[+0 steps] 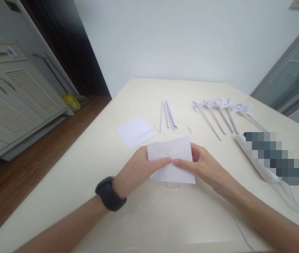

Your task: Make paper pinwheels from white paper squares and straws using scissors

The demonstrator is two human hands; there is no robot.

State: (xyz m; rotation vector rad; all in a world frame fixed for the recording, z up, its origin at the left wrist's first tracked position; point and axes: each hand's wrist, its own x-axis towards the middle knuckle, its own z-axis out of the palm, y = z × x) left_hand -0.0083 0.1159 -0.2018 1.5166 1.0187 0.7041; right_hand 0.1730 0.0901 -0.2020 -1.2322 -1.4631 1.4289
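Note:
A white creased sheet of paper point(171, 154) is held just above the cream table point(128, 211), in front of me. My left hand point(139, 168) pinches its left edge, thumb on top and fingers behind. My right hand point(204, 165) pinches the right edge the same way. Both thumbs meet near the sheet's middle. A black watch point(109, 194) sits on my left wrist.
A small stack of white paper squares point(134, 132) lies beyond my left hand. Rolled paper sticks point(168, 115) and several finished paper pinwheels point(221, 109) lie farther back. A white power strip point(254, 160) with cables runs along the right. Cabinets stand left, past the table edge.

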